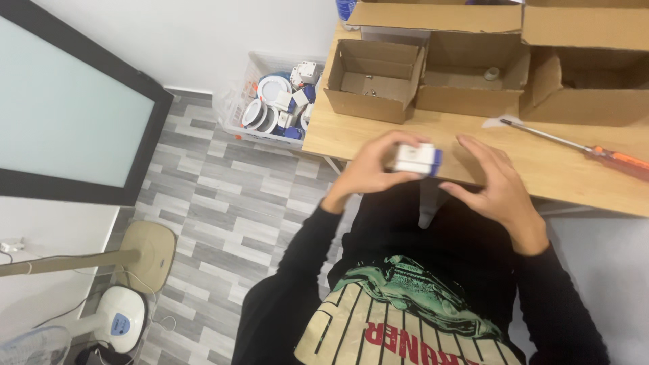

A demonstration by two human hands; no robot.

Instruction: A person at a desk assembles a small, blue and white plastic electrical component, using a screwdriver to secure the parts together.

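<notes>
A small white boxy part (414,159) with a blue edge sits at the near edge of the wooden table (378,135), between the person's two hands. The left hand (368,170) curls around it, fingers pinching its left side and top. The right hand (499,188) is spread flat with loose fingers just beside the part; contact cannot be told. An orange-handled screwdriver (581,147) lies further right, before open cardboard boxes (372,81).
</notes>
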